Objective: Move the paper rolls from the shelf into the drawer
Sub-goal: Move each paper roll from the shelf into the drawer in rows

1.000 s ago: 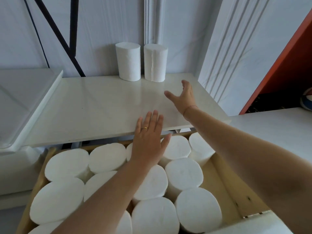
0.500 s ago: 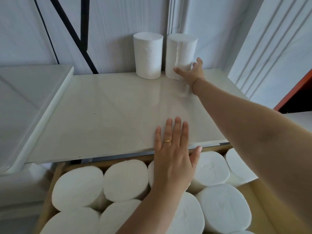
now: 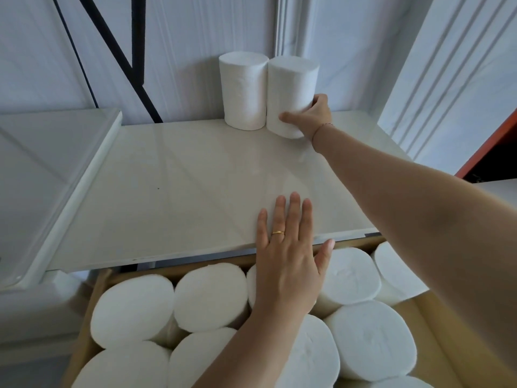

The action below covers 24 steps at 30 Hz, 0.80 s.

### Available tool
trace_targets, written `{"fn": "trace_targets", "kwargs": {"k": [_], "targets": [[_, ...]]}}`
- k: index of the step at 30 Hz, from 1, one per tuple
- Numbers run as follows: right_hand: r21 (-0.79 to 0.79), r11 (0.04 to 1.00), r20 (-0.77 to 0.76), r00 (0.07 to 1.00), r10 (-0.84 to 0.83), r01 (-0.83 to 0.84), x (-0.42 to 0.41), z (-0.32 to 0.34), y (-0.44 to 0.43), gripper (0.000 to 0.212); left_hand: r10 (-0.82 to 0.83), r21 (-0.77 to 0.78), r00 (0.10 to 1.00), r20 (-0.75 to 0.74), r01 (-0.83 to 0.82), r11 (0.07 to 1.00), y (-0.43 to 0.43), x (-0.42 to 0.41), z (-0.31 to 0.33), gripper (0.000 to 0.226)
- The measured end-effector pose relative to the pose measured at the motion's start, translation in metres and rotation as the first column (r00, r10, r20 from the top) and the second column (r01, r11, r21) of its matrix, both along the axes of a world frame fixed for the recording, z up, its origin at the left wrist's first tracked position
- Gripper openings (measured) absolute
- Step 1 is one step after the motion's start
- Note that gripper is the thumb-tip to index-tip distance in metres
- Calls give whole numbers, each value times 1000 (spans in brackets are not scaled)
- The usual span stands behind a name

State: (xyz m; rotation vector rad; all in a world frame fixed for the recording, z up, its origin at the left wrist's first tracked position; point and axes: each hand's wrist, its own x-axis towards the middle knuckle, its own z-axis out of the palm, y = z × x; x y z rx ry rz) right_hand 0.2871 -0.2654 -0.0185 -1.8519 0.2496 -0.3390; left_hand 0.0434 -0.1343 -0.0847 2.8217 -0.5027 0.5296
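Two white paper rolls stand upright and touching at the back of the pale shelf (image 3: pixel 181 189). My right hand (image 3: pixel 312 116) is wrapped around the lower part of the right roll (image 3: pixel 292 88), thumb in front and fingers behind. The left roll (image 3: pixel 242 88) stands free. My left hand (image 3: pixel 288 247) lies flat, fingers apart, on the shelf's front edge, its palm over the open wooden drawer (image 3: pixel 436 329) below. Several white rolls (image 3: pixel 209 295) stand on end in the drawer, packed close.
A white wall with black diagonal bars rises behind the shelf. A raised white ledge (image 3: pixel 92 169) borders the shelf on the left. White moulded panelling and an orange-red board (image 3: pixel 492 141) stand at the right.
My right hand has reached across the shelf to the back and closed around the right roll. My left hand has slid forward onto the shelf edge. The view has moved closer.
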Motion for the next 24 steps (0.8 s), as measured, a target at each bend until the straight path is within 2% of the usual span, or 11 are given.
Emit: {"fn": "trace_targets", "kwargs": {"k": [6,15,19,24], "targets": [[-108,990,-4,996,85,-85,-49,3,-11,69,2,11,1000,3,-2,1000,1,0,1,61],[-133,948,-96,956,278,-289,-151,6,-53,70,0,29,1000,-19,1,1000,2,-3,7,66],[-116,944,-110,949,295,-307,-191,8,-65,71,-43,81,999,-13,44,996,3,-9,7,68],[-104,950,-97,954,285,-294,-240,12,-79,70,-121,170,989,-79,133,976,2,-24,-3,70]]}}
